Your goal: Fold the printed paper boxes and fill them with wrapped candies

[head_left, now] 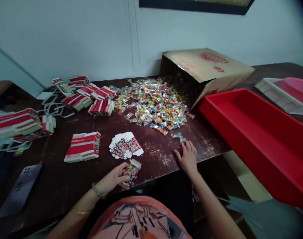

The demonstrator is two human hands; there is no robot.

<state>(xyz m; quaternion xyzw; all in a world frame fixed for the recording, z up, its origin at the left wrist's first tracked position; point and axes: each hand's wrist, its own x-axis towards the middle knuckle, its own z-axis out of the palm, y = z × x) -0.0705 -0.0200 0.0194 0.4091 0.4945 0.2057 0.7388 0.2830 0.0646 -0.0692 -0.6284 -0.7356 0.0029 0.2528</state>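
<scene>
Many sweets (153, 103), scuffed table (156, 152), pale wall (87, 36)

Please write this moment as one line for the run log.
Left hand: holding small box | Right hand: at wrapped candy | Candy pile: beside open carton

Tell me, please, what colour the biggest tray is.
The tray is red, best seen in the head view.

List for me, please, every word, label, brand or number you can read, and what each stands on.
No text reads clearly.
Brown cardboard box: red printed emblem and red marks, too blurred to read.
Fanned, flat multicoloured paper cartons: printing too small.
Small multicoloured paper carton in the left hand: too blurred.
Shiny, clear-wrapped candies: nothing readable.
</scene>
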